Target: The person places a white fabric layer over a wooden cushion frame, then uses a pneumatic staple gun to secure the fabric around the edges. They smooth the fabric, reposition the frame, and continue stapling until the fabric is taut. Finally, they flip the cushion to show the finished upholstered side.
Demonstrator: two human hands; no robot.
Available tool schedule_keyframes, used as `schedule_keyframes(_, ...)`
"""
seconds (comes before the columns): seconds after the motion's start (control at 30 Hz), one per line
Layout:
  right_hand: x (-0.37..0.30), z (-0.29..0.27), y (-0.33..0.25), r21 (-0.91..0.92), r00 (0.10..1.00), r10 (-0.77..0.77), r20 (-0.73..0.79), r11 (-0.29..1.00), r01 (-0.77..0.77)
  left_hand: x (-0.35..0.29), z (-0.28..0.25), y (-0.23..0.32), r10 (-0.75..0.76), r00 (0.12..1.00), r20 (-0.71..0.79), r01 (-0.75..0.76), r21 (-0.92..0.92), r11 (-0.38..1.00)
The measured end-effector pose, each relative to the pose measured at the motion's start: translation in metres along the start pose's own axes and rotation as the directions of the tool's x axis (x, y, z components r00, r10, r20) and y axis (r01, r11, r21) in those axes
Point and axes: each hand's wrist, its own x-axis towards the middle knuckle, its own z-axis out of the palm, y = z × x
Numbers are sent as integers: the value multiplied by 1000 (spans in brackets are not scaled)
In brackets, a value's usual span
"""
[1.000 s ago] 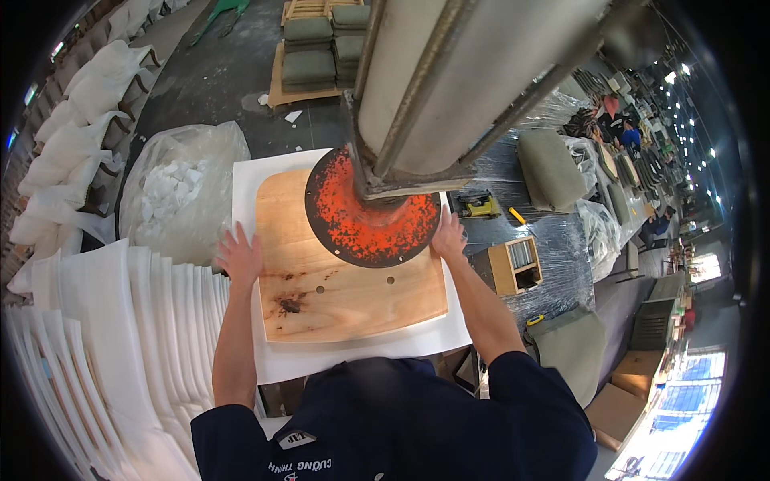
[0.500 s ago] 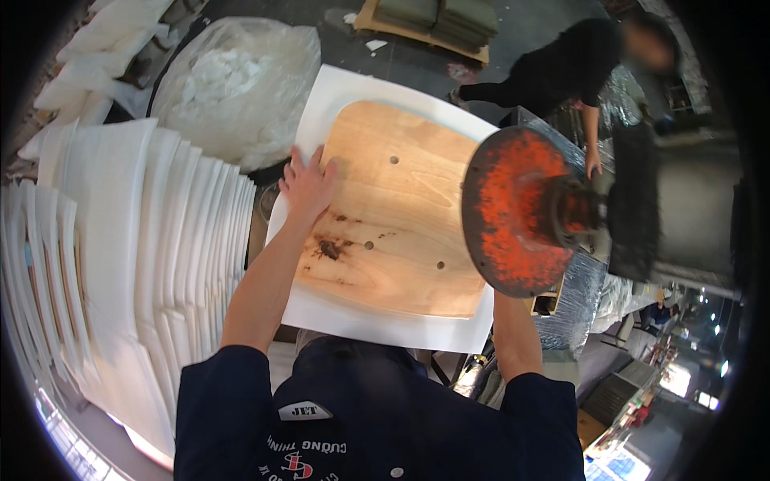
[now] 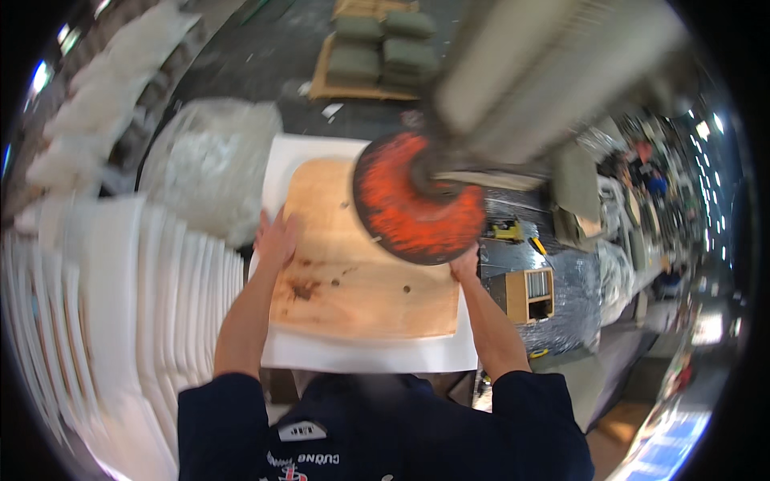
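A light wooden panel [image 3: 369, 309] with rounded corners, small holes and a dark stain lies on a white sheet [image 3: 369, 357] in front of me. My left hand [image 3: 277, 238] rests on the panel's left edge with its fingers spread, slightly blurred. At the right edge is my right hand [image 3: 465, 263], its fingers partly hidden by a round disc [image 3: 393, 196] with a worn orange face and dark rim. This disc hangs over the panel's upper right from a blurred grey cylindrical body [image 3: 553, 72].
Many white sheets [image 3: 168, 280] stand stacked at the left, beside a clear plastic bag [image 3: 204, 172] of white material. Grey-green pads [image 3: 381, 52] lie on cardboard at the back. A wooden box [image 3: 529, 295] and a yellow tool [image 3: 505, 232] sit on the plastic-wrapped surface at right.
My view has turned, so the panel and my hands appear lower and further left. The disc now covers more of the panel, my right hand shows, and the nearby person is out of sight.
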Motion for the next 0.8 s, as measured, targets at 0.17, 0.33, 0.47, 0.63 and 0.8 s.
schedule_keyframes(0.17, -6, -17, -7, 11, 998, -60, -34, 998, 60, 0, -5, 25, -3, 1000, 12, 3, -52, 999)
schedule_keyframes(0.33, -32, -25, -14, 67, 998, -65, -28, 996, 67, 3, 2, 11, 27, 1000, 3, -27, -3, 1000)
schedule_keyframes(0.47, -44, -27, -30, 58, 999, -36, 1, 998, 36, 7, -2, 2, 15, 1000, -27, -15, 10, 1000)
schedule_keyframes(0.63, -36, -27, -18, 72, 998, -64, -23, 995, 65, 2, 6, 2, 12, 1000, -22, -13, -28, 1000)
schedule_keyframes(0.8, -43, -32, -18, 69, 998, -32, -46, 997, 35, 14, 14, 0, 15, 1000, -1, -15, 28, 999)
